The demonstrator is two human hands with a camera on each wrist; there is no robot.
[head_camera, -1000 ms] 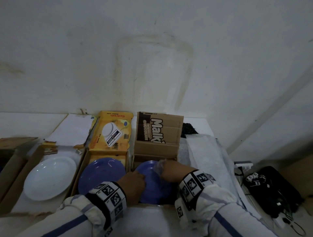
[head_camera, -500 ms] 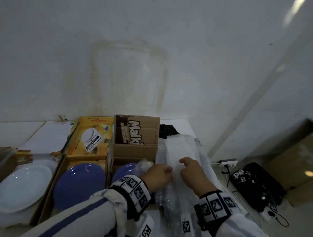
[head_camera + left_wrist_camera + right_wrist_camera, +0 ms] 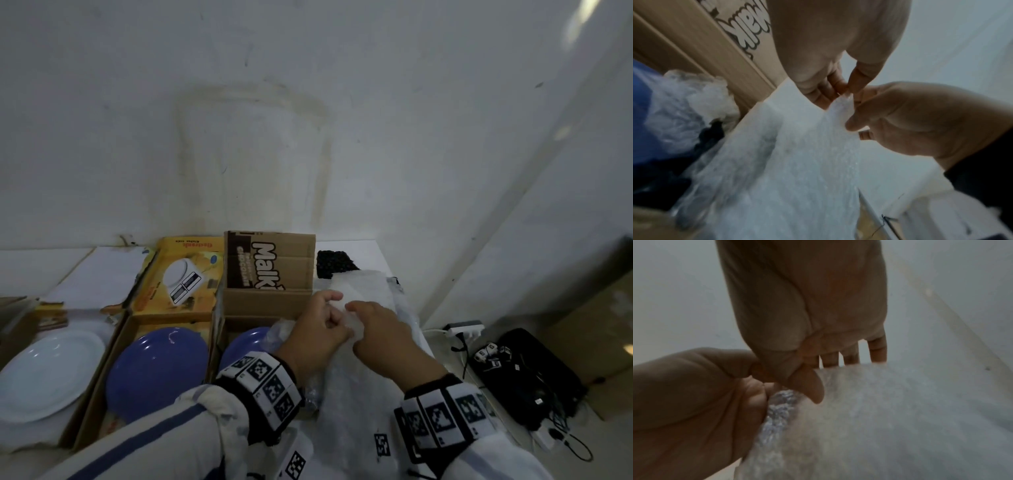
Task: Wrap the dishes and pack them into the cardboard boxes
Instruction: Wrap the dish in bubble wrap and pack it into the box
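A stack of white bubble wrap [image 3: 363,373] lies on the table right of the brown Malki box [image 3: 270,274]. My left hand [image 3: 334,320] and right hand [image 3: 352,313] meet at its near-top edge, and each pinches the sheet. The left wrist view shows my left hand [image 3: 845,91] pinching the bubble wrap [image 3: 797,162] beside the right hand [image 3: 910,120]. Seen from the right wrist, the right hand [image 3: 807,378] nips the bubble wrap [image 3: 879,418]. A blue plate [image 3: 243,344] with crumpled wrap sits in the Malki box. Another blue plate [image 3: 157,370] and a white plate [image 3: 48,373] lie in boxes further left.
A yellow kitchen-scale box [image 3: 181,274] stands open behind the middle plate. A black mesh item [image 3: 334,262] lies behind the wrap by the wall. Right of the table edge, a power strip [image 3: 464,330] and a black bag with cables [image 3: 531,373] sit on the floor.
Both hands left the blue plate in the Malki box and moved right to the bubble wrap. They have since come closer together and pinch its edge. The view swung right.
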